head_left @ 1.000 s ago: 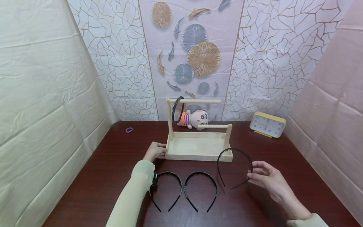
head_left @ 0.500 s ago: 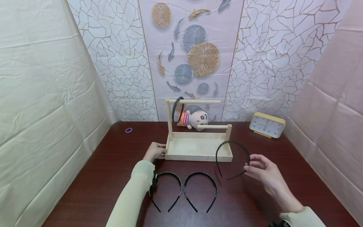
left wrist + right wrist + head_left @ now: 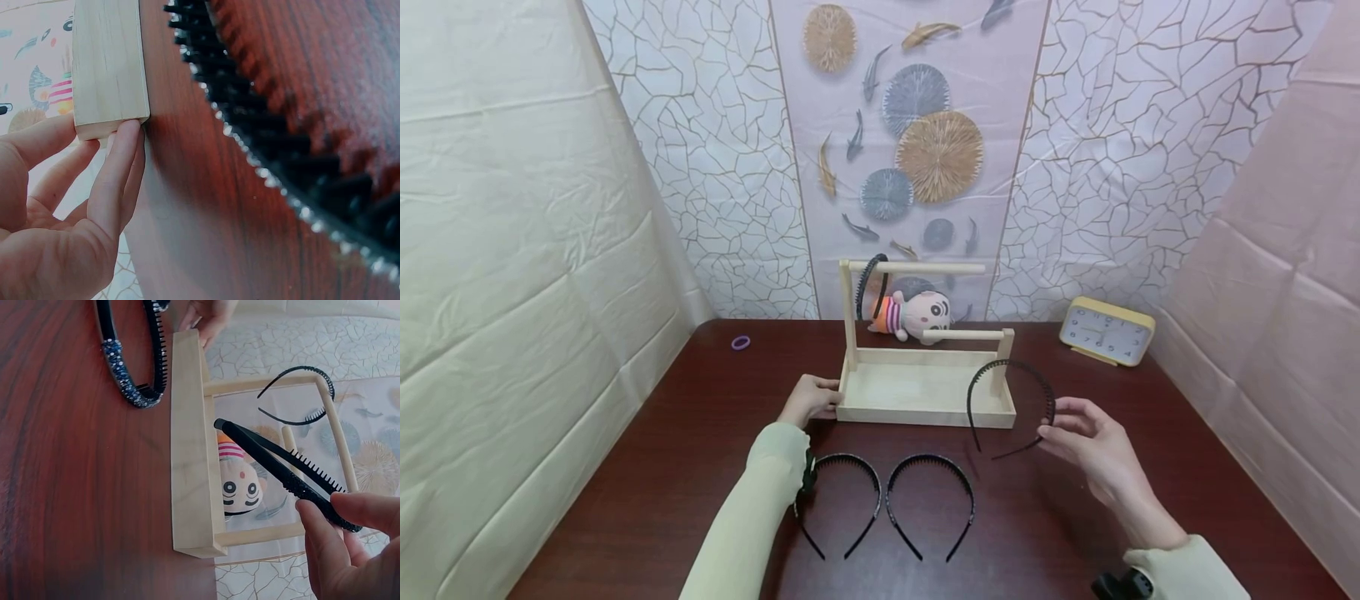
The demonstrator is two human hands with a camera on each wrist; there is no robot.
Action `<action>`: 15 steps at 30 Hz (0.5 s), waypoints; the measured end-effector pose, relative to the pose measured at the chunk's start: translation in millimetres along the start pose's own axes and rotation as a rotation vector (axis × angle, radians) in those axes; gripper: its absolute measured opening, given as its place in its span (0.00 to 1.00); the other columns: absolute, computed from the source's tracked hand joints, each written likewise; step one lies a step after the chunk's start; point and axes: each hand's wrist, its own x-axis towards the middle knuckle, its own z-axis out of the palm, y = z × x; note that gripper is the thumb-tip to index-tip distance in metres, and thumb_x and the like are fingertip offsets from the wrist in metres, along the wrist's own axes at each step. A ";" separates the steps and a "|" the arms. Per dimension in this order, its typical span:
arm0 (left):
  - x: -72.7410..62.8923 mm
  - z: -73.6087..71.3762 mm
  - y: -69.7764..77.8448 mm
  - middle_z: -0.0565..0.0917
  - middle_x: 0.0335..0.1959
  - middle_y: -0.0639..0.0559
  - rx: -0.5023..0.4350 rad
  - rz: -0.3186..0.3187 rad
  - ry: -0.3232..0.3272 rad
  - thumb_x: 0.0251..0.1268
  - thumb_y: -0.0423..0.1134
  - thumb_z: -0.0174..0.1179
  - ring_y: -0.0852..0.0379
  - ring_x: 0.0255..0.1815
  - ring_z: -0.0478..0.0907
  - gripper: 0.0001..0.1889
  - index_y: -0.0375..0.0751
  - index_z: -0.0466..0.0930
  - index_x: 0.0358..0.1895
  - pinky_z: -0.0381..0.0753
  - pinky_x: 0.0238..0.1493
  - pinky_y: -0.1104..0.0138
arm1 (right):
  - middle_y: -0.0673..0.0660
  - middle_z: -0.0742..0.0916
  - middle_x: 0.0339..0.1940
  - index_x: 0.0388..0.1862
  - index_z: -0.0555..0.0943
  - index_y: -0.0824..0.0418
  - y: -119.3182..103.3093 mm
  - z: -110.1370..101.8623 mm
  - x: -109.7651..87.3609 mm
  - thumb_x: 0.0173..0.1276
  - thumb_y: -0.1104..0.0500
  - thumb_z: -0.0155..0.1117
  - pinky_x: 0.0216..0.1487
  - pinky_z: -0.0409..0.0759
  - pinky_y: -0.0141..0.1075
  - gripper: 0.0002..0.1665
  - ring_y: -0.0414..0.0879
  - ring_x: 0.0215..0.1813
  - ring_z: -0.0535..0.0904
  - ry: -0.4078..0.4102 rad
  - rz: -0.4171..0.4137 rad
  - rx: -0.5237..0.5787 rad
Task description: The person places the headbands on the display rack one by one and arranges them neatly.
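Observation:
My right hand [image 3: 1105, 454] pinches a black toothed headband [image 3: 1011, 362] by its right side, thumb against fingers, with its ends pointing down. In the head view the headband overlaps the right end of a pale wooden stand [image 3: 925, 417]. The stand has a shallow tray base and two horizontal bars. At its left end, my left hand [image 3: 808, 400] holds the tray's corner with fingertips and thumb. Another black headband [image 3: 862, 292] hangs near the left end of the taller bar [image 3: 932, 267]. The lower bar [image 3: 962, 334] on the right bears nothing.
Two glittery black headbands lie on the dark red table [image 3: 700, 500]: a left headband [image 3: 876, 483] close to my left wrist and a right headband [image 3: 970, 492]. Behind the stand lies a doll [image 3: 917, 315]. A yellow clock [image 3: 1107, 331] and purple ring [image 3: 741, 342] sit farther back.
My right hand has carried its headband up, forward and slightly left, towards the right end of the stand. My left hand has stayed at the tray's left corner.

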 end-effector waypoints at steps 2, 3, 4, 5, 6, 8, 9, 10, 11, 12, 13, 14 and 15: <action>0.0 -0.3 0.2 0.80 0.56 0.31 -0.006 0.004 0.001 0.65 0.29 0.62 0.47 0.42 0.86 0.21 0.32 0.77 0.62 0.89 0.40 0.61 | 0.48 0.87 0.32 0.49 0.74 0.60 -1.1 2.1 2.0 0.62 0.73 0.67 0.43 0.88 0.36 0.20 0.38 0.37 0.86 0.007 0.006 -0.004; 0.2 -0.4 0.2 0.80 0.56 0.30 -0.012 0.005 0.000 0.65 0.29 0.62 0.47 0.42 0.86 0.21 0.32 0.77 0.62 0.89 0.40 0.61 | 0.48 0.87 0.32 0.50 0.73 0.61 -1.7 3.2 3.1 0.62 0.73 0.67 0.43 0.88 0.35 0.20 0.38 0.37 0.86 0.011 0.009 -0.004; 0.3 -0.5 0.0 0.80 0.56 0.30 -0.014 0.007 0.000 0.64 0.29 0.62 0.48 0.42 0.86 0.21 0.32 0.77 0.62 0.89 0.40 0.61 | 0.48 0.87 0.32 0.50 0.73 0.61 -2.4 4.3 4.1 0.62 0.72 0.67 0.43 0.88 0.35 0.20 0.38 0.37 0.86 0.015 0.012 -0.006; 0.3 -0.7 -0.3 0.80 0.56 0.30 -0.014 0.011 0.000 0.64 0.29 0.62 0.48 0.42 0.86 0.21 0.32 0.77 0.62 0.89 0.40 0.61 | 0.48 0.87 0.32 0.50 0.73 0.61 -3.1 5.3 5.2 0.63 0.71 0.67 0.43 0.87 0.35 0.20 0.38 0.38 0.86 0.020 0.015 -0.009; 0.5 -0.7 -0.7 0.80 0.57 0.30 -0.014 0.013 0.001 0.64 0.29 0.62 0.48 0.41 0.86 0.22 0.32 0.77 0.62 0.89 0.40 0.61 | 0.47 0.87 0.32 0.51 0.72 0.61 -3.7 6.3 6.2 0.63 0.71 0.67 0.43 0.87 0.35 0.20 0.38 0.38 0.86 0.025 0.018 -0.010; 1.0 -0.7 -1.5 0.80 0.56 0.30 -0.014 0.017 0.001 0.64 0.28 0.62 0.49 0.41 0.86 0.21 0.32 0.77 0.61 0.89 0.40 0.61 | 0.47 0.87 0.32 0.51 0.72 0.61 -4.9 8.4 8.0 0.64 0.71 0.67 0.43 0.87 0.34 0.20 0.37 0.38 0.86 0.037 0.023 -0.016; 1.1 -0.8 -1.9 0.80 0.56 0.30 -0.013 0.019 0.001 0.63 0.28 0.62 0.49 0.40 0.86 0.21 0.31 0.78 0.61 0.89 0.39 0.61 | 0.47 0.87 0.32 0.52 0.71 0.61 -5.4 9.3 8.8 0.64 0.71 0.66 0.44 0.87 0.34 0.20 0.37 0.38 0.86 0.042 0.024 -0.016; 1.2 -0.8 -2.2 0.80 0.57 0.30 -0.011 0.020 0.002 0.63 0.28 0.62 0.49 0.40 0.86 0.21 0.32 0.78 0.61 0.89 0.39 0.61 | 0.47 0.86 0.32 0.52 0.71 0.62 -5.7 10.3 9.6 0.65 0.71 0.65 0.44 0.87 0.34 0.20 0.37 0.38 0.86 0.048 0.024 -0.017; 1.5 -0.9 -2.5 0.80 0.57 0.30 -0.012 0.020 0.002 0.63 0.28 0.62 0.49 0.41 0.86 0.21 0.32 0.78 0.61 0.89 0.40 0.61 | 0.46 0.86 0.32 0.52 0.71 0.62 -6.0 11.3 10.4 0.65 0.71 0.65 0.44 0.87 0.33 0.19 0.37 0.38 0.86 0.054 0.025 -0.012; 1.5 -0.9 -2.6 0.80 0.57 0.30 -0.012 0.020 0.002 0.63 0.28 0.62 0.48 0.41 0.86 0.21 0.32 0.78 0.61 0.89 0.40 0.61 | 0.46 0.86 0.31 0.51 0.71 0.62 -6.3 12.3 11.2 0.65 0.72 0.65 0.43 0.87 0.33 0.19 0.37 0.38 0.86 0.059 0.024 -0.005; 1.5 -0.9 -2.5 0.80 0.57 0.30 -0.012 0.020 0.003 0.63 0.28 0.62 0.48 0.41 0.86 0.21 0.32 0.78 0.61 0.89 0.40 0.61 | 0.46 0.86 0.31 0.51 0.71 0.62 -6.4 13.1 12.1 0.65 0.72 0.64 0.43 0.87 0.33 0.19 0.37 0.38 0.86 0.065 0.022 -0.001; 1.7 -1.0 -2.4 0.80 0.57 0.30 -0.011 0.019 0.004 0.63 0.29 0.62 0.48 0.42 0.86 0.21 0.32 0.78 0.61 0.89 0.40 0.61 | 0.46 0.86 0.31 0.51 0.71 0.62 -6.5 13.9 13.1 0.65 0.72 0.64 0.43 0.87 0.33 0.19 0.37 0.38 0.86 0.070 0.020 0.009; 1.5 -1.3 -2.4 0.80 0.57 0.30 -0.010 0.020 0.004 0.63 0.29 0.62 0.48 0.42 0.86 0.21 0.32 0.78 0.61 0.89 0.40 0.61 | 0.46 0.86 0.31 0.50 0.71 0.62 -6.6 14.6 14.0 0.65 0.72 0.65 0.43 0.87 0.33 0.19 0.37 0.38 0.86 0.077 0.017 0.018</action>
